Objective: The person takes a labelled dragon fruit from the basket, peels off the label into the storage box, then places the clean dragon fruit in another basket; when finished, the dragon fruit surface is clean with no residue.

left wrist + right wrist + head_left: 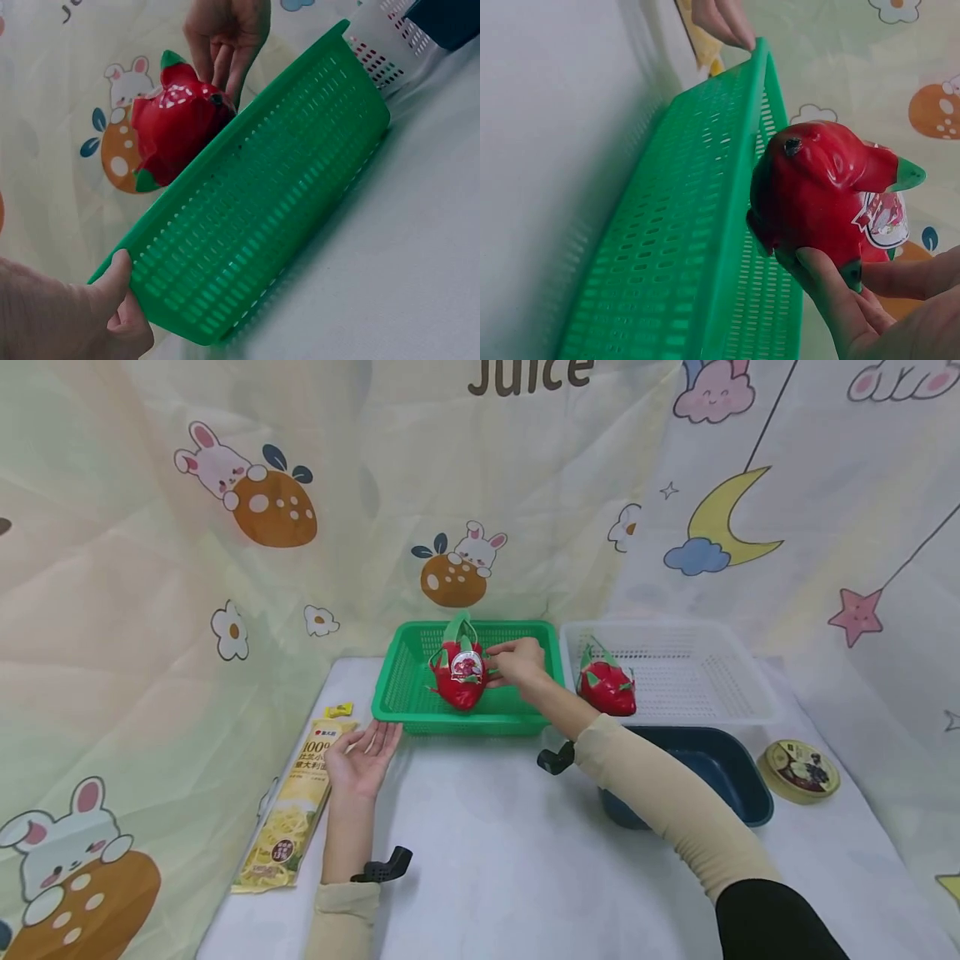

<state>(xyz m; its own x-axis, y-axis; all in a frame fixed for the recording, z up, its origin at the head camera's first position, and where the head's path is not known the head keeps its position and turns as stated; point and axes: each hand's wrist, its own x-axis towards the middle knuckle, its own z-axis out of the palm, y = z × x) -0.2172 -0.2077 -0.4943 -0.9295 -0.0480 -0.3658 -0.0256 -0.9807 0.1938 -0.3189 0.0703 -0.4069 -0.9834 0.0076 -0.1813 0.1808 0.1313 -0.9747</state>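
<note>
Dragon fruits (460, 678) number two, one held, near two baskets (450, 724).

Shows a flat, white worktop (480, 877). Bears, towards the far edge, a green, rectangular, perforated plastic basket (465, 726) and, just right of it, a translucent white, rectangular, perforated plastic basket (697, 668). Carries, nearer, a dark blue, rectangular basin (726, 758) with a round, flat, gold-coloured tin (802, 770) beside it. Holds, at left, a long, flat, yellow packet (288, 814) and a small yellow piece (338, 710) by its far end.
</note>
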